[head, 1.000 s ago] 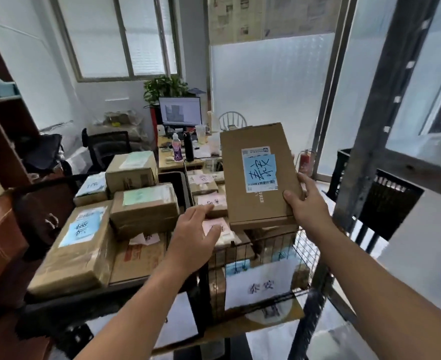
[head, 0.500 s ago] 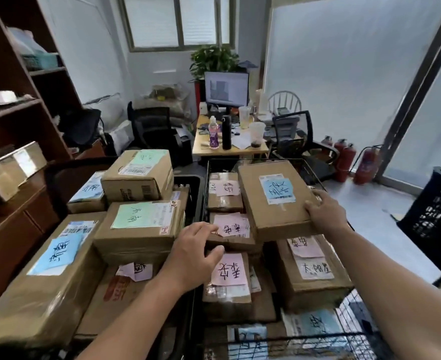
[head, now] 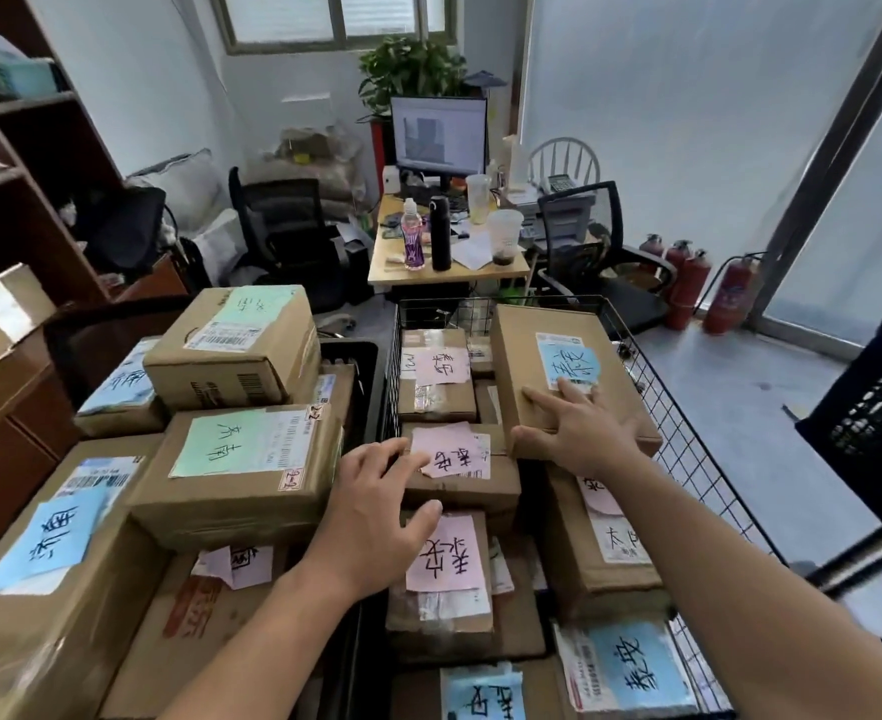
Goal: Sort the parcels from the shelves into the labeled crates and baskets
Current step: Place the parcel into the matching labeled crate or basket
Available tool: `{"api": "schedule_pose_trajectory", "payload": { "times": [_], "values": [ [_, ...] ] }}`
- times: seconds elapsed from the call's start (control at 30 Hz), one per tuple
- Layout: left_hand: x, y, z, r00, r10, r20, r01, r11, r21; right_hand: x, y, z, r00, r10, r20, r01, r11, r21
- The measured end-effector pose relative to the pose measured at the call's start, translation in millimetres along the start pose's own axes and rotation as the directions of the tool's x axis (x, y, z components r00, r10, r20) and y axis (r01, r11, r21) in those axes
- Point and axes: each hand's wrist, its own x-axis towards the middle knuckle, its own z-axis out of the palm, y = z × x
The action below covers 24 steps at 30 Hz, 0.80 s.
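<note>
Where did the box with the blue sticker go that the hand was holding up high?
The parcel with the blue label came down from the air into the wire basket, onto other parcels. The right hand, which gripped its corner, now rests flat on it with fingers spread. The left hand stays open over the pink-labelled parcels; the rest did not move.

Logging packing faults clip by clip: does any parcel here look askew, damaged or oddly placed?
The flat blue-labelled box lies slanted atop the pile in the wire basket, above its rim. On a parcel left of the basket, a pink label looks crumpled.
</note>
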Motion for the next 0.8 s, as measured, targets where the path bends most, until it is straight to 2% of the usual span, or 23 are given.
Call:
{"api": "schedule_pose_trajectory", "payload": {
  "times": [0.27, 0.47, 0.63, 0.73, 0.8],
  "values": [
    [-1, -4, -1, 0.999, 0.024, 0.023, -0.025, 0.999, 0.026, -5, 3, -5, 0.999, 0.049, 0.011, -0.049, 0.999, -0.014],
    [-3, -4, -4, 0.998, 0.033, 0.046, -0.035, 0.999, 0.035, -16, -9, 6, 0.992, 0.079, -0.096, -0.078, 0.997, 0.01],
    [-4, -2, -6, 0.996, 0.029, 0.085, -0.035, 0.997, 0.069, -20, -5, 1, 0.951, 0.08, -0.298, -0.054, 0.994, 0.094],
    [-4, -1, -6, 0.996, 0.023, 0.085, -0.03, 0.996, 0.081, -25, -11, 10, 0.981, 0.095, -0.167, -0.095, 0.995, 0.009],
    [-6, 1, -6, 0.997, 0.017, 0.082, -0.024, 0.996, 0.086, -29, -17, 22, 0.989, 0.109, -0.103, -0.104, 0.993, 0.053]
  ]
}}
